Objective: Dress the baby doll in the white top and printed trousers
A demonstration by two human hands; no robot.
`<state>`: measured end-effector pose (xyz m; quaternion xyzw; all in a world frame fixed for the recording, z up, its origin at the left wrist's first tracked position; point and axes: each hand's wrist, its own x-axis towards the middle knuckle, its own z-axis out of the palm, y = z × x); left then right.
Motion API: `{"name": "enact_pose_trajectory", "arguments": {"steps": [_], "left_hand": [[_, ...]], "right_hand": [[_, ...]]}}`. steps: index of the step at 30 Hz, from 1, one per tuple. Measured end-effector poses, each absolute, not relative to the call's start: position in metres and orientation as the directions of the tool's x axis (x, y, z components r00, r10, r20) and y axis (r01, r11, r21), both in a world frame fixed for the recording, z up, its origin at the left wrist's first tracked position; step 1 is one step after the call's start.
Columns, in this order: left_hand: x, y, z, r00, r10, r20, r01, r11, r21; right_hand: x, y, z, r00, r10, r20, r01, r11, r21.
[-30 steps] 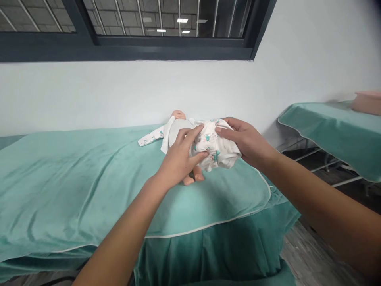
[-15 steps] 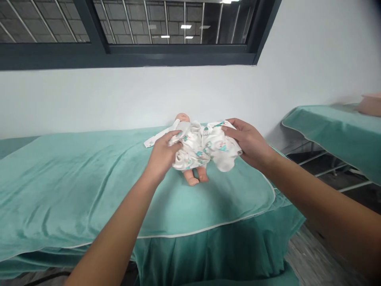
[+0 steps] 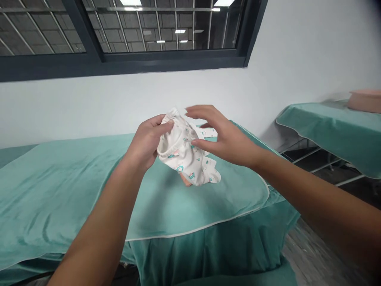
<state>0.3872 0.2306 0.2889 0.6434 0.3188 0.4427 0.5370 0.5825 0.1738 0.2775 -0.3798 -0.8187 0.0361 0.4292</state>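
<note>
Small white baby pants (image 3: 190,155) with a teal and pink print hang in the air over the bed, their waist opening facing left. My left hand (image 3: 145,139) is closed on the waistband, thumb on the near side. To the right, my right hand (image 3: 222,137) has its fingers spread apart; its thumb tip is at the cloth, and I cannot tell whether it touches. Behind the pants lies a baby doll, mostly hidden. Only a bit of its leg (image 3: 186,180) and a printed white sleeve (image 3: 210,132) show.
A teal sheet (image 3: 74,190) with white piping covers the bed, which stands against a white wall (image 3: 89,103) below a barred window (image 3: 166,31). Farther right, a second teal-covered bed (image 3: 333,127) with a metal frame bears a pink basin (image 3: 364,101).
The pants have been raised and turned, so they now hang in front of the doll. My right hand has let go of the cloth and opened. The view has tilted up slightly.
</note>
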Motion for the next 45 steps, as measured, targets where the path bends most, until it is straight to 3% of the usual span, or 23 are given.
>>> {"name": "enact_pose_trajectory", "arguments": {"steps": [4,16,20,22,24,26,29,32,34,39,42,45], "left_hand": [[0.390,0.223,0.304,0.528,0.828,0.188,-0.012,-0.214,0.977],[0.380,0.227,0.326,0.485,0.845,0.225,-0.132,-0.184,0.974],[0.375,0.233,0.328,0.430,0.866,0.257,-0.110,-0.232,0.967],[0.375,0.235,0.327,0.315,0.900,0.303,-0.030,-0.310,0.950],[0.378,0.232,0.324,0.167,0.899,0.406,0.091,-0.424,0.901],[0.384,0.224,0.320,0.147,0.868,0.474,0.160,-0.494,0.855],[0.392,0.213,0.312,0.366,0.836,0.408,0.161,-0.489,0.858],[0.395,0.213,0.303,0.482,0.810,0.333,0.225,-0.482,0.846],[0.393,0.221,0.298,0.449,0.828,0.335,0.214,-0.464,0.860],[0.390,0.240,0.284,0.328,0.875,0.357,-0.072,-0.353,0.933],[0.390,0.235,0.276,0.545,0.815,0.196,-0.114,-0.159,0.981],[0.388,0.228,0.270,0.792,0.611,0.000,0.034,-0.044,0.998]], "right_hand": [[0.579,0.190,0.298,-0.468,0.553,0.689,0.584,0.779,-0.229],[0.590,0.184,0.301,-0.588,0.552,0.591,0.686,0.728,0.001],[0.593,0.180,0.301,-0.654,0.565,0.503,0.671,0.740,0.041],[0.590,0.180,0.300,-0.661,0.581,0.475,0.674,0.738,0.035],[0.584,0.181,0.299,-0.606,0.620,0.498,0.713,0.701,-0.006],[0.578,0.185,0.299,-0.489,0.671,0.557,0.762,0.639,-0.101],[0.572,0.196,0.300,-0.269,0.747,0.608,0.751,0.558,-0.354],[0.573,0.206,0.299,-0.103,0.803,0.588,0.612,0.517,-0.598],[0.577,0.208,0.297,-0.103,0.844,0.527,0.491,0.503,-0.711],[0.582,0.203,0.283,-0.420,0.895,0.149,0.331,0.304,-0.893],[0.581,0.204,0.276,-0.314,0.925,0.216,0.151,0.273,-0.950],[0.581,0.208,0.272,-0.177,0.937,0.302,-0.016,0.304,-0.953]]}}
